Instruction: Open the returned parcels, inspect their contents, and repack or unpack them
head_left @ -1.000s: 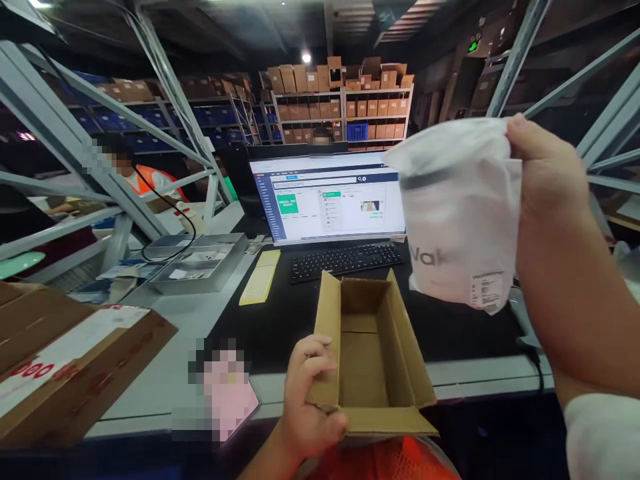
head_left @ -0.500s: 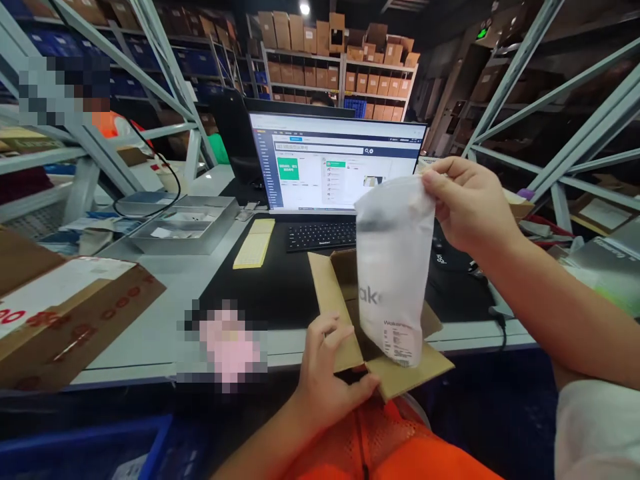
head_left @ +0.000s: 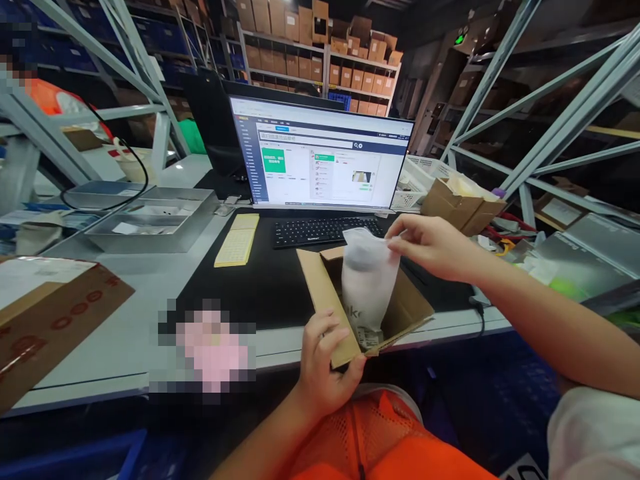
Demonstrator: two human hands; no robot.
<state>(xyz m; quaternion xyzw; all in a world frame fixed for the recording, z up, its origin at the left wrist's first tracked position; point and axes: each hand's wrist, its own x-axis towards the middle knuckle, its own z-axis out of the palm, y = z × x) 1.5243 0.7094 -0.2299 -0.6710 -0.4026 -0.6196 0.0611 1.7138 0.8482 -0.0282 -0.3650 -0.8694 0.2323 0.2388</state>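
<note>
Pinched at its upper right corner, a frosted white plastic bag (head_left: 367,280) hangs from my right hand (head_left: 430,245). Grey lettering and a printed label show on the bag, and its lower end is inside an open cardboard box (head_left: 407,310). My left hand (head_left: 325,363) grips the near left corner of that box, fingers over a raised flap and thumb at the front. The box sits at the front edge of the desk, close to my body. What is inside the bag cannot be made out.
Behind the box are a black keyboard (head_left: 325,232) and a monitor (head_left: 325,160). Left lie a yellow paper pad (head_left: 237,240), a grey tray (head_left: 150,223) and a taped carton (head_left: 60,320). An open carton (head_left: 460,203) and a white basket (head_left: 410,190) stand back right.
My right hand has lowered the bag from above the box into it. My left hand stays on the box's flap. The view has shifted slightly to the right.
</note>
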